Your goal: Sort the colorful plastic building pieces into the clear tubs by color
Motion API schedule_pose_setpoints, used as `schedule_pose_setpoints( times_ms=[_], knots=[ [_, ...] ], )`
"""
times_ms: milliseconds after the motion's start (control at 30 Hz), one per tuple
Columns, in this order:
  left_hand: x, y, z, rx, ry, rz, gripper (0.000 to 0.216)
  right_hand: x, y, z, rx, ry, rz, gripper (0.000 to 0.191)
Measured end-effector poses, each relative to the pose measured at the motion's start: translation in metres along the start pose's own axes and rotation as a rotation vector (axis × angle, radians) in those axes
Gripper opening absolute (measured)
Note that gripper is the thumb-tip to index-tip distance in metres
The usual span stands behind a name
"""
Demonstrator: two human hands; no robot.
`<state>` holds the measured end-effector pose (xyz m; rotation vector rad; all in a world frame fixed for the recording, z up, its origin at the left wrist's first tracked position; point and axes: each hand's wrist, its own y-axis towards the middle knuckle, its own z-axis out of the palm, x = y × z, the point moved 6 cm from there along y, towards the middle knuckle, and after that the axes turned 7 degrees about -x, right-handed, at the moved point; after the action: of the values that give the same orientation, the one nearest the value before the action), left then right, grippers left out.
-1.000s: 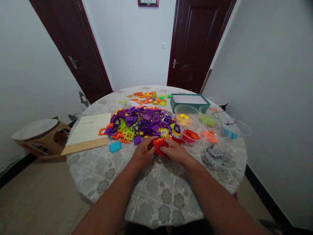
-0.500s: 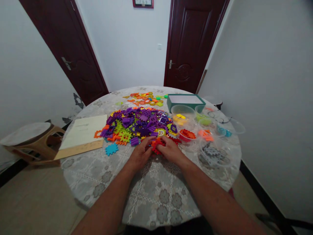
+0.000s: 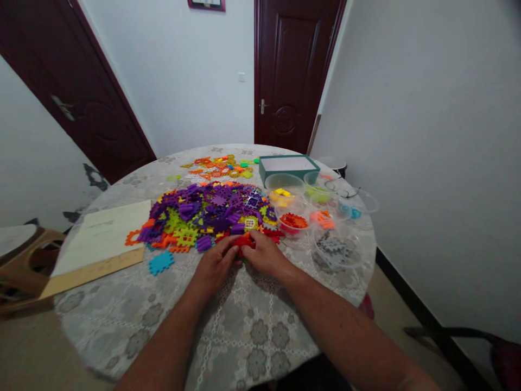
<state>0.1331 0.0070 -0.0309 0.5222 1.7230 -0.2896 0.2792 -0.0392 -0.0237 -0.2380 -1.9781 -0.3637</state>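
Between my two hands, at the near edge of a heap, are red plastic building pieces (image 3: pixel 245 244). My left hand (image 3: pixel 215 262) is closed on them from the left, thumb toward the middle. From the right, my right hand (image 3: pixel 265 253) grips the same red pieces, its fingers partly covering them. How many pieces I hold cannot be made out. Just beyond my fingers lies the heap of interlocking plastic pieces (image 3: pixel 220 201), mostly purple, with green, orange and yellow ones. A flat blue toothed piece (image 3: pixel 161 263) lies left of my left hand.
Clear tubs stand at right: one with red pieces (image 3: pixel 293 222), one with grey pieces (image 3: pixel 337 247), others with yellow, green, orange and blue. Behind them sits a green box (image 3: pixel 288 164). An open folder (image 3: pixel 97 239) lies at left; orange and yellow pieces (image 3: pixel 222 167) are scattered at the back.
My view has turned right, so the table appears farther left. Both hands stay on the red pieces, which now show turned to a different angle.
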Motion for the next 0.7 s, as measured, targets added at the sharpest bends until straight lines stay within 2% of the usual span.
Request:
schedule_pose_setpoints(
  times_ms=[200,367,500,700],
  knots=[
    [-0.012,0.0,-0.007,-0.064,0.095,0.06,0.042,-0.002,-0.003,0.01,0.201,0.366,0.145,0.024],
    [-0.01,0.0,-0.005,-0.045,0.041,0.065,0.036,-0.012,-0.001,0.013,0.243,0.508,0.259,0.04],
    [-0.004,0.001,-0.005,-0.053,-0.088,0.003,0.038,-0.015,-0.001,0.014,0.267,0.674,0.363,0.042],
    [-0.003,0.003,-0.006,-0.063,-0.196,-0.063,0.041,-0.017,0.002,0.014,0.252,0.477,0.284,0.032]
  ],
)
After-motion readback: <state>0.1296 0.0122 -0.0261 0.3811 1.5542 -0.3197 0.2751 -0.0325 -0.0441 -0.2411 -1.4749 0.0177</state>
